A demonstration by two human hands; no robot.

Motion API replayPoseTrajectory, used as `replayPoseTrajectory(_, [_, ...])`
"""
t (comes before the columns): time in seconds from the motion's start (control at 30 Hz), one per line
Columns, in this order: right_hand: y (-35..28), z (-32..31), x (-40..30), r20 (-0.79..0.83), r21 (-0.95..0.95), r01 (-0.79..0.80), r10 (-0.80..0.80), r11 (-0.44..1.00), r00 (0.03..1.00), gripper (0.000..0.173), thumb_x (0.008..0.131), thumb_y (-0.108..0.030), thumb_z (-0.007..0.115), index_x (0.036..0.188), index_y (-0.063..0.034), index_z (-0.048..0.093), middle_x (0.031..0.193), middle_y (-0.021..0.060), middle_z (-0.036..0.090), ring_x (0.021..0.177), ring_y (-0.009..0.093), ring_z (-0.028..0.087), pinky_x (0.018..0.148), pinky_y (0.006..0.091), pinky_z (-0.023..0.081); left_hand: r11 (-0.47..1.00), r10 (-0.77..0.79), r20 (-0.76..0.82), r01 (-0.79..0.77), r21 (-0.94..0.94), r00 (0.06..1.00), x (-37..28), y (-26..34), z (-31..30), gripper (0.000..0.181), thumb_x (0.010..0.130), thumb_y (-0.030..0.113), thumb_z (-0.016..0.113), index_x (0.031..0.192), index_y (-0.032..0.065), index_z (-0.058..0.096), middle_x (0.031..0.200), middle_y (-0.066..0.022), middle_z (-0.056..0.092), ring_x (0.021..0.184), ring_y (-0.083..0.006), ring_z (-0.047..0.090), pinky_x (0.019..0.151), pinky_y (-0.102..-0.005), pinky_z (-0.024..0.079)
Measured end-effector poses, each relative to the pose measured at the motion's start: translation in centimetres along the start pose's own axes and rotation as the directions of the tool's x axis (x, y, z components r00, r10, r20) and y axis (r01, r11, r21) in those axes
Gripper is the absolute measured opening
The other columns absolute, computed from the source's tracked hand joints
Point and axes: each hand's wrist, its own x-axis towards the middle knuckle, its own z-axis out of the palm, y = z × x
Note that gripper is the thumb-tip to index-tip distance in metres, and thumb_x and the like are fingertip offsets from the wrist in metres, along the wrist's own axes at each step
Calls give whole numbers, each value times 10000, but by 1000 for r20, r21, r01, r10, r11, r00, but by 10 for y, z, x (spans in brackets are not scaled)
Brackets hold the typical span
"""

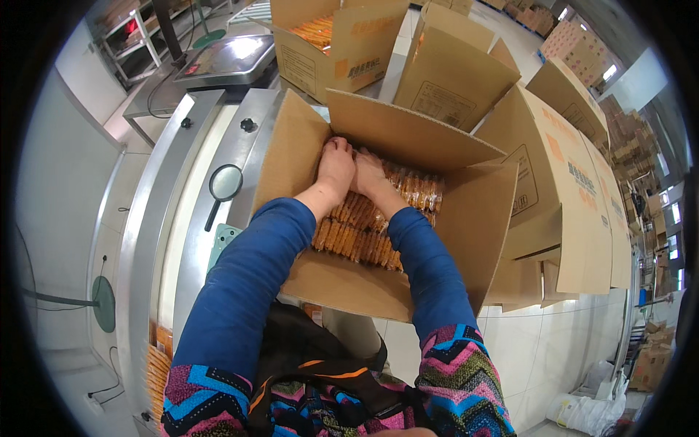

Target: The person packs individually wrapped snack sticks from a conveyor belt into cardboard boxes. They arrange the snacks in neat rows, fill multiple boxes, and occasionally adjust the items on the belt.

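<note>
An open cardboard carton (415, 125) sits before me with its flaps raised. Inside it stand rows of orange-brown snack packets in clear plastic wrap (355, 240), packed closely on edge. Both of my hands reach into its far left corner. My left hand (336, 164) is against the left wall, fingers bent down over the packets there. Right beside it, my right hand (369, 170) rests at the far end of the rows, its fingertips hidden. What lies beneath the two hands cannot be seen, so any hold on a packet is unclear.
Left of the carton runs a steel conveyor (202, 164) carrying a magnifying glass (225, 183) and a green phone (223, 243). More packets (157, 377) lie on its near end. A steel-topped scale (229, 60) stands beyond. Other cartons (453, 71) crowd the back and right (546, 180).
</note>
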Motion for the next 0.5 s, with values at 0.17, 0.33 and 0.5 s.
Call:
replayPoseTrajectory(0.17, [14, -24, -20, -82, 307, 136, -116, 942, 990, 518, 795, -280, 669, 1233, -16, 584, 1252, 200, 599, 1209, 356, 527, 1019, 425, 422, 918, 19, 86, 17, -396, 996, 6, -11, 20, 605, 866, 231, 592, 1440, 136, 428, 1224, -121, 598, 1216, -308, 440, 991, -386, 353])
replayPoseTrajectory(0.33, [86, -54, -84, -320, 311, 101, 5, 945, 947, 570, 838, -325, 663, 1357, -133, 523, 1327, 167, 561, 1227, 340, 522, 1021, 419, 432, 896, 27, 127, 33, -443, 992, 26, 7, 57, 794, 823, 219, 617, 1531, 228, 256, 1292, -158, 561, 1214, -337, 458, 1027, -427, 313])
replayPoseTrajectory(0.5, [115, -31, -82, 15, 37, -118, 117, 992, 993, 723, 807, -687, 551, 1413, -301, 473, 1407, 108, 518, 1280, 362, 481, 1053, 569, 340, 814, 156, 86, -78, -576, 984, 26, 4, 28, 846, 757, 252, 717, 1496, 289, 308, 1375, -170, 463, 1280, -389, 415, 1066, -583, 268])
